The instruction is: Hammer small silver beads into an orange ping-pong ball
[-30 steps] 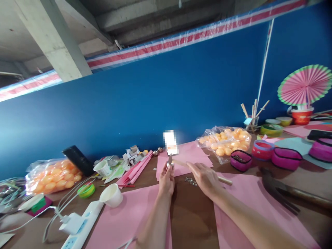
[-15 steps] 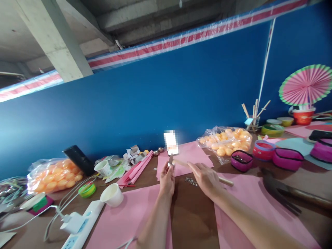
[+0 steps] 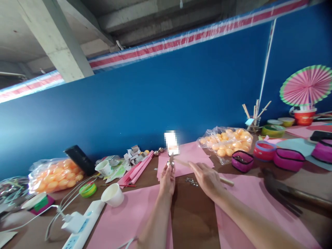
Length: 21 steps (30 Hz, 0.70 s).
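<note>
My left hand (image 3: 167, 180) is closed, its fingertips pinching a small shiny silver round piece (image 3: 170, 164). A narrow pointed piece (image 3: 171, 157) stands up from that silver piece; its kind is too small to make out. In my right hand (image 3: 207, 178) is a pale wooden stick (image 3: 227, 181), with the fingers wrapped round its middle. The stick's far end points left, close to the silver piece, and I cannot tell whether they touch. Between the hands, small metal bits (image 3: 192, 181) lie in a little pile on the brown table (image 3: 190, 218).
Pink paper sheets (image 3: 129, 216) lie on both sides. A hammer (image 3: 287, 190) rests at right, near purple pouches (image 3: 242, 161). Bags of orange balls (image 3: 229, 141) stand at both sides. A white cup (image 3: 112, 195) and power strip (image 3: 86, 221) are at left. A blue wall (image 3: 155, 97) stands behind.
The view has shifted very slightly. Both hands keep nearly the same position and hold; the narrow piece and the stick's far end have tilted a little.
</note>
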Motion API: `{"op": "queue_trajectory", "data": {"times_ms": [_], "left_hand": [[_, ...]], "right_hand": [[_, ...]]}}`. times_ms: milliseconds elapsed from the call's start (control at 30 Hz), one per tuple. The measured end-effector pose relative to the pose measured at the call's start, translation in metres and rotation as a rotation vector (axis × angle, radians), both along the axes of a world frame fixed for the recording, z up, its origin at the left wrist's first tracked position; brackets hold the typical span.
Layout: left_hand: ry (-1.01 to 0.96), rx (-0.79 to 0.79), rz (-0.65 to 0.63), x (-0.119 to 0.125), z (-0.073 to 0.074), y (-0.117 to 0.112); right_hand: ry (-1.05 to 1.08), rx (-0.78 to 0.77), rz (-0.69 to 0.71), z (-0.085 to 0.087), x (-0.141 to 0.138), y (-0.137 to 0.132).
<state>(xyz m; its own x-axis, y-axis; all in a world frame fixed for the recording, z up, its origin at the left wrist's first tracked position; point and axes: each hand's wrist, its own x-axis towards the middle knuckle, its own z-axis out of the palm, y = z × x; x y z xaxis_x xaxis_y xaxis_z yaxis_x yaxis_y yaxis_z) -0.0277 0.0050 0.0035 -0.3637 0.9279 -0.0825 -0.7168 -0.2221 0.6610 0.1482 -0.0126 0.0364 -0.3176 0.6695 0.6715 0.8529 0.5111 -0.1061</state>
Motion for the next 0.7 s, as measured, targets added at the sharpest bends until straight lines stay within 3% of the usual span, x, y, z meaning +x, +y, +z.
{"op": "queue_trajectory", "data": {"times_ms": [233,700], "left_hand": [[-0.022,0.02,-0.002,-0.0002,0.0,-0.0003],[-0.043,0.02,-0.072,0.0006,0.0052,-0.003]], "right_hand": [[0.031,0.016,-0.008,-0.0004,-0.0005,0.0003],[0.104,-0.158,-0.098,-0.0011,0.0024,0.006]]}}
